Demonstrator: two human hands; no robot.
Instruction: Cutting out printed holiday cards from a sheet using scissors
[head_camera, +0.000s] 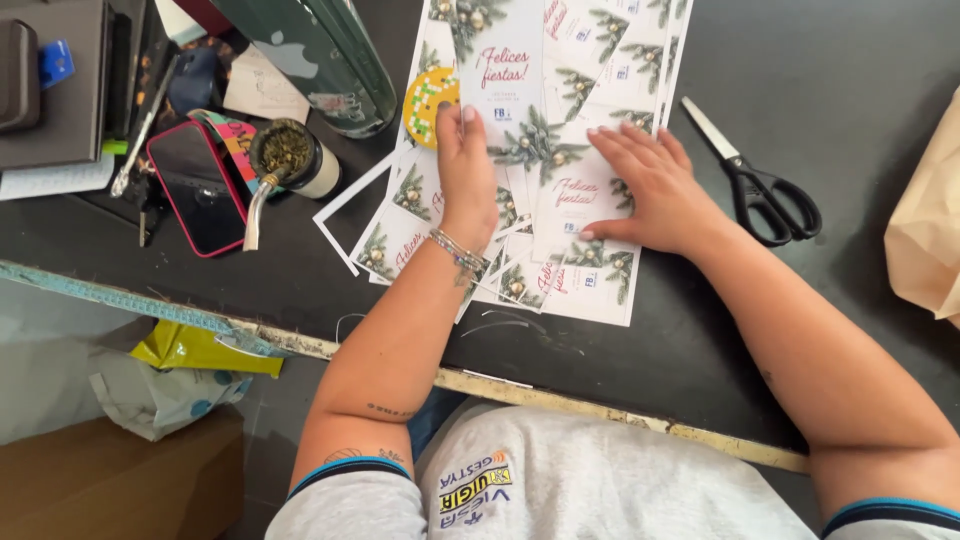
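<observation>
Both hands flat, fingers spread on printed cards (560, 190): left hand (466, 170) mid-stack, right hand (655, 190) between cards and scissors (760, 185), bare tabletop (850, 90) beyond.

Card sheets (590, 60) cut off at top, paper bag (925, 220) (right edge) cropped

1. Left hand (466, 175) lies flat on the cards (590, 285), fingertips touching one upright card (500, 70)
2. Right hand (655, 190) is spread flat on the cards, just beside the left
3. Scissors (765, 190) lie right of the right hand
4. Phone (195, 190) and cup (290, 155) sit left of the left hand
</observation>
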